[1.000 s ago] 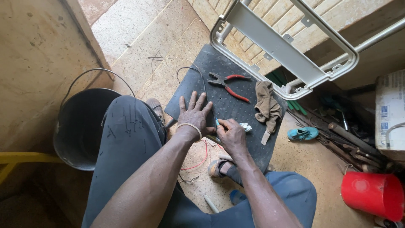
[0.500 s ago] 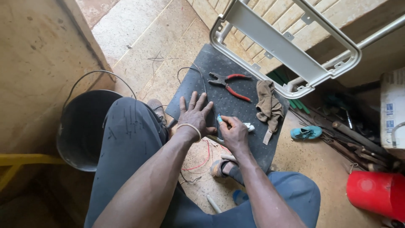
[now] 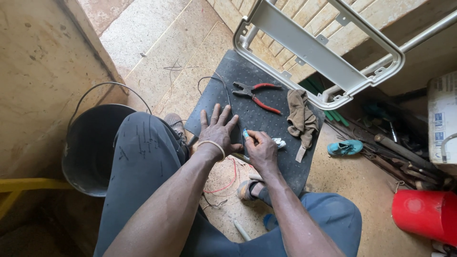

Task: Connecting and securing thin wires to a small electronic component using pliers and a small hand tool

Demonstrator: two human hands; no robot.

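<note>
Left hand (image 3: 219, 131) flat, right hand (image 3: 261, 150) pinching

one pair of red-handled pliers (image 3: 257, 96), one dark bucket (image 3: 93, 147), one brown rag (image 3: 301, 119), one red container (image 3: 426, 213), two hands.

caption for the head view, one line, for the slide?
Seated person presses left hand flat on a dark mat while right hand grips a small tool, pliers and rag lying nearby.

A black bucket (image 3: 90, 147) stands at the left, red-handled pliers (image 3: 257, 95) and a brown rag (image 3: 301, 119) lie farther off, and a red container (image 3: 425, 214) sits near right.
</note>
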